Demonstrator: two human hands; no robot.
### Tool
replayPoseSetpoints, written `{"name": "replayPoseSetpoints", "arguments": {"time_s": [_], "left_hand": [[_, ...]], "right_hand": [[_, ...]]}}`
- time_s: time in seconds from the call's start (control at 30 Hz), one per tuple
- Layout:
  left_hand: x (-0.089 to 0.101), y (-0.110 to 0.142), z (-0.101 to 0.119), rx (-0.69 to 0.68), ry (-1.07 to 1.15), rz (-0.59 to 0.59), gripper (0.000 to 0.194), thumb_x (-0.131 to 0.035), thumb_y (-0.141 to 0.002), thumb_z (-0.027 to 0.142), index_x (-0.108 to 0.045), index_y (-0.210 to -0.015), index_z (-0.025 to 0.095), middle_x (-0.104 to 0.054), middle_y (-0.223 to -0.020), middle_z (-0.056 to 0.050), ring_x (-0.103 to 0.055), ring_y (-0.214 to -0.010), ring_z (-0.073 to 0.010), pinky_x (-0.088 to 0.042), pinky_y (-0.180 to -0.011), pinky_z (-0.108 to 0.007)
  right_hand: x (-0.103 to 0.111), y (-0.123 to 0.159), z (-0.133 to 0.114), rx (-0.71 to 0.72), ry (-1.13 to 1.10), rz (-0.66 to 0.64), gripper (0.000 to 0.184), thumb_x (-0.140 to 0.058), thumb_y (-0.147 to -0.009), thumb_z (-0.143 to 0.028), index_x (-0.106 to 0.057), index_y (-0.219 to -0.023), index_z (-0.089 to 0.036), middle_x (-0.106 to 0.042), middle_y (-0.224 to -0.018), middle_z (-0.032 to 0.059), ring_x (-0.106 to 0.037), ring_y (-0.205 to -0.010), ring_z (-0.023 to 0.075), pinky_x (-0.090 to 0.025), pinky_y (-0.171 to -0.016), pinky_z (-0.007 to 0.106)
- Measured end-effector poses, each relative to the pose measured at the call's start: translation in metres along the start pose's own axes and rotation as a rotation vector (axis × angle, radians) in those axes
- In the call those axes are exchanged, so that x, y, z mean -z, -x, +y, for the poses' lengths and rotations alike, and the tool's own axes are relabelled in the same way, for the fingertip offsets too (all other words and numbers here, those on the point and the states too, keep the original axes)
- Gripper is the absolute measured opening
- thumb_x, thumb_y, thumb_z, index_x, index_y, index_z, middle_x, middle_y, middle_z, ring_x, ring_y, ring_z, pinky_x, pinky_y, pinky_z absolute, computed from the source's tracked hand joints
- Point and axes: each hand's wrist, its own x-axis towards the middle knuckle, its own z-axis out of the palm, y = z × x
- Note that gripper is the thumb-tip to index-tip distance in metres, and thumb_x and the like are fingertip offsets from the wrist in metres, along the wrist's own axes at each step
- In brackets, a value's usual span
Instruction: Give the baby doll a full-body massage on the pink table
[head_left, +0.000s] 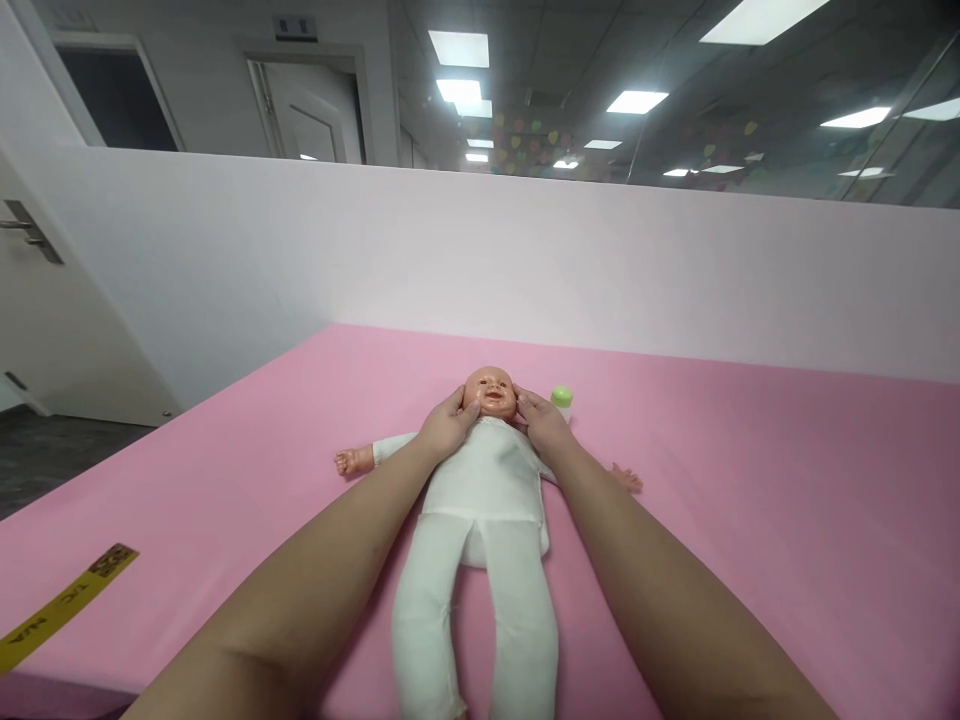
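Note:
A baby doll (486, 475) with a hard plastic head and a white cloth body lies on its back, face up, legs toward me. My left hand (448, 424) is closed on one side of the doll's head (491, 388), its thumb by the cheek. On the opposite side, my right hand (543, 424) grips the head in the same way. Fingers behind the head are hidden. Both doll arms stretch out sideways, the right-hand one partly covered by my forearm. Just beyond my right hand stands a small container with a green lid (562, 397).
Pink covering (750, 520) spreads over the table under the doll. A yellow printed strip (67, 608) lies near the left front edge. Behind the table runs a low white wall (525, 260) with glass above. At far left is a door (60, 300) with a metal handle.

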Motion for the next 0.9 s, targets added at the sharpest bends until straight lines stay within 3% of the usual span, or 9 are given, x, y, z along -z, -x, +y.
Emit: {"name": "replayPoseSetpoints", "arguments": {"time_s": [0.2,0.43,0.73,0.9], "left_hand": [[0.002,0.005,0.007,-0.017,0.006,-0.026,0.065,-0.056,-0.095,0.065,-0.057,-0.146,0.025,-0.064,-0.144,-0.007,-0.06,-0.133,-0.0269,-0.045,-0.115,-0.038],[0.003,0.008,0.013,0.02,-0.078,-0.022,0.069,-0.069,-0.086,0.065,-0.059,-0.142,0.026,-0.071,-0.131,-0.006,-0.069,-0.115,-0.028,-0.053,-0.104,-0.037],[0.004,0.008,0.012,0.001,-0.022,-0.048,0.065,-0.067,-0.09,0.06,-0.057,-0.144,0.026,-0.069,-0.135,-0.005,-0.067,-0.121,-0.0276,-0.052,-0.106,-0.037],[0.004,0.005,0.004,-0.012,0.008,-0.045,0.06,-0.063,-0.094,0.057,-0.057,-0.145,0.027,-0.067,-0.139,-0.005,-0.065,-0.125,-0.027,-0.049,-0.111,-0.038]], "right_hand": [[-0.004,0.007,-0.012,0.059,0.202,0.033,0.068,-0.075,-0.087,-0.059,-0.061,-0.145,-0.026,-0.063,-0.146,0.0066,-0.06,-0.134,0.0283,-0.045,-0.118,0.048],[-0.013,0.016,-0.018,0.07,0.38,0.093,0.087,-0.088,-0.073,-0.057,-0.054,-0.149,-0.03,-0.067,-0.139,0.007,-0.064,-0.126,0.028,-0.052,-0.11,0.046],[-0.01,0.012,-0.011,0.061,0.277,0.074,0.081,-0.089,-0.075,-0.046,-0.057,-0.147,-0.029,-0.067,-0.14,0.0074,-0.063,-0.129,0.0296,-0.05,-0.114,0.048],[-0.008,0.009,-0.013,0.061,0.169,0.023,0.079,-0.086,-0.079,-0.044,-0.056,-0.15,-0.025,-0.059,-0.151,0.0061,-0.06,-0.135,0.0275,-0.046,-0.118,0.046]]}}
